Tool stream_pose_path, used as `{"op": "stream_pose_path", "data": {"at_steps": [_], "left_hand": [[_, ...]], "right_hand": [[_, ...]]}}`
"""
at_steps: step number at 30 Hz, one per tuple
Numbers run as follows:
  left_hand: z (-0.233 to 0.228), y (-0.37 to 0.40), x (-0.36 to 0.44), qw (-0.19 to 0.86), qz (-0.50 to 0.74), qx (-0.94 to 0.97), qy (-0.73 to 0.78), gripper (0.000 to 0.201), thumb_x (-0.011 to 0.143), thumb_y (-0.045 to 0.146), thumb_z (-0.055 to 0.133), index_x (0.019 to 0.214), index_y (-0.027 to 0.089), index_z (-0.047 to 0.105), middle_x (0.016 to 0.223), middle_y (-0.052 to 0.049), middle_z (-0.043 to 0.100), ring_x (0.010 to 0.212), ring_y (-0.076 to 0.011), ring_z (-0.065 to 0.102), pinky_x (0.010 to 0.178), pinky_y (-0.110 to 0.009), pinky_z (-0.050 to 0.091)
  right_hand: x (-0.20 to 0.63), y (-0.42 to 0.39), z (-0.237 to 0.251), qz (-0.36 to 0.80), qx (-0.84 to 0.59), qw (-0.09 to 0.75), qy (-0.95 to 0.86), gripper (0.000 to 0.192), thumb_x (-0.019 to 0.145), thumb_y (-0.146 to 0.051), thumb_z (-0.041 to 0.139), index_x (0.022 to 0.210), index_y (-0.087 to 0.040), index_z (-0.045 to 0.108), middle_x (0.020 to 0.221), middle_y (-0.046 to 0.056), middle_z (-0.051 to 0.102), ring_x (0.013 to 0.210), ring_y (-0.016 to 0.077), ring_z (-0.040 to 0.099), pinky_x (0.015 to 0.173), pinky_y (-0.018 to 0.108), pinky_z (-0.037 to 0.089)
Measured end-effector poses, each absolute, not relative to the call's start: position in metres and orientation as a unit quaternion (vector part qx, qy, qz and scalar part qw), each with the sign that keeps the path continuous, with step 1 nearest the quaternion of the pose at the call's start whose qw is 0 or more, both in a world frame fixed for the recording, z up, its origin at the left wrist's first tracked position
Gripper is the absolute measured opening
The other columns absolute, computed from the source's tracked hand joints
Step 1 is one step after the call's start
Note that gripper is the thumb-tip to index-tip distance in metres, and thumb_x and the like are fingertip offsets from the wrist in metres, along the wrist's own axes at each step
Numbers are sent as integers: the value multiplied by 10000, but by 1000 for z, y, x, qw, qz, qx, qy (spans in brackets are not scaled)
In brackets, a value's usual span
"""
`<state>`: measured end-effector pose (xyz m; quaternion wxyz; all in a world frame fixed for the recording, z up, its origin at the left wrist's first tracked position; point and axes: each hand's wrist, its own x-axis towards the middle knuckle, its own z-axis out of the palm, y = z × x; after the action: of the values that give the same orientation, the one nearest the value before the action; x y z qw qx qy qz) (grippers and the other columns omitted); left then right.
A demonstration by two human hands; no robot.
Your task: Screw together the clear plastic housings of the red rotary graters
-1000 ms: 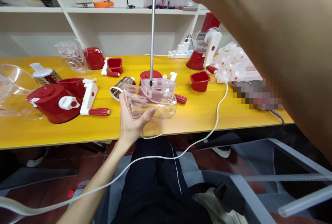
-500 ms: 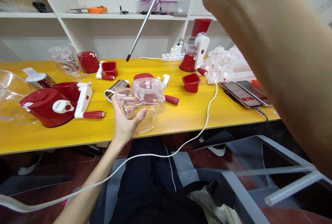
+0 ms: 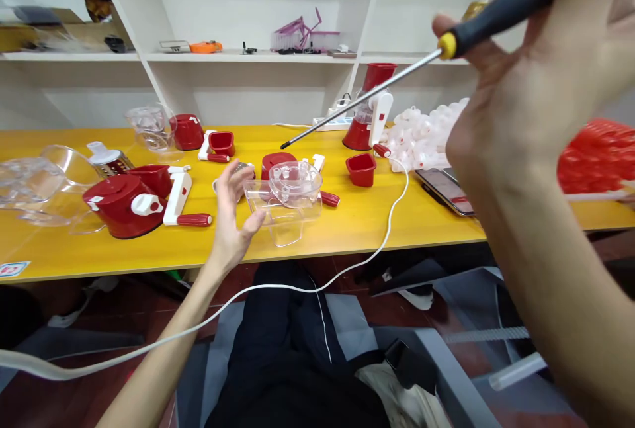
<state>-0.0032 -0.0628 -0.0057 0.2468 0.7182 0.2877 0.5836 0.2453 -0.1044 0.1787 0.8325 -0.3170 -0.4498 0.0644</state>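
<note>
- Head camera: a person's right hand [image 3: 536, 71] grips a screwdriver [image 3: 449, 45] by its dark handle, fingers curled around it, the shaft slanting down toward the middle of a yellow table [image 3: 426, 224].
- The left hand [image 3: 231, 216] reaches in from the near side with fingers spread and thumb well apart, not closed around anything; whether the thumb touches the clear plastic housing [image 3: 302, 200] beside it cannot be told.
- Likely hazards: lowered carelessly, the metal tip could scratch or knock the transparent wall; near the table's front edge and without a firm grasp, the housing could tip or slide if bumped.
- A white cable [image 3: 268, 285] crosses the view in front of the lap and over the left forearm, where a quick arm movement could snag it.
- The housing lies just right of the left hand's thumb, a red base [image 3: 276, 162] behind it; the screwdriver's tip appears past its upper left, at a height hard to judge.
</note>
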Motion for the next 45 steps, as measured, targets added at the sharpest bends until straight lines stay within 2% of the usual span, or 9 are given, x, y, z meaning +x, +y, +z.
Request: {"op": "stream_pose_path", "data": {"at_steps": [6,13,18,21,24,29,36,41,45], "left_hand": [[40,-74,-22,182,399,830,344,827,845,566,730,1519,279,347,1467,-132,565,1379,-308,551,1183,-535,423],[37,-102,2,71,380,818,427,903,803,730,676,1502,239,383,1481,-180,515,1375,-391,500,1095,-641,447],[27,-111,-3,129,453,798,376,624,929,558,626,1441,253,440,1402,-141,555,1129,-251,640,880,-429,588],[42,-91,-7,146,487,793,336,505,945,485,623,1375,248,503,1370,-120,602,1172,-237,643,971,-422,567],[73,-62,-3,210,383,852,287,620,889,505,685,1431,282,483,1523,-97,534,1413,-277,519,1147,-457,475],[108,-37,14,217,186,909,304,738,830,497,727,1486,275,469,1574,-91,497,1412,-307,524,1182,-507,418],[99,-64,27,52,215,875,431,818,800,709,685,1425,214,506,1441,-162,579,1284,-381,595,1069,-586,476],[107,-55,11,131,199,912,335,933,761,651,752,1531,258,399,1560,-162,481,1430,-366,499,1161,-548,433],[111,-41,8,180,194,915,305,922,750,532,799,1540,282,394,1476,-148,583,1363,-352,573,1099,-527,488]], "right_hand": [[265,-131,119,144,-291,869,-372,483,860,-518,534,1080,-159,297,982,-52,520,968,43,699,892,381,681],[257,-146,79,110,-263,917,-280,606,800,-566,639,1110,-191,278,1004,-57,525,888,-8,664,776,268,670],[250,-157,84,92,-256,917,-293,502,857,-488,594,1111,-191,279,985,-66,530,886,-11,661,850,321,677],[250,-159,84,100,-244,916,-302,494,859,-469,597,1110,-189,277,992,-70,531,891,-10,665,842,321,674],[250,-158,82,109,-239,915,-306,495,862,-479,591,1116,-190,280,990,-66,530,900,-1,669,803,315,669],[255,-159,84,97,-241,919,-296,450,888,-456,550,1117,-186,273,1001,-66,522,903,-10,663,838,340,677],[258,-162,88,92,-262,919,-279,480,870,-475,562,1128,-196,267,1026,-57,514,896,-10,652,781,298,667],[258,-162,89,77,-258,922,-277,475,883,-504,539,1120,-193,269,1011,-54,517,877,-22,647,781,258,664],[257,-162,89,76,-260,920,-284,459,895,-500,526,1129,-195,274,987,-53,527,863,-16,651,757,241,656]]}}
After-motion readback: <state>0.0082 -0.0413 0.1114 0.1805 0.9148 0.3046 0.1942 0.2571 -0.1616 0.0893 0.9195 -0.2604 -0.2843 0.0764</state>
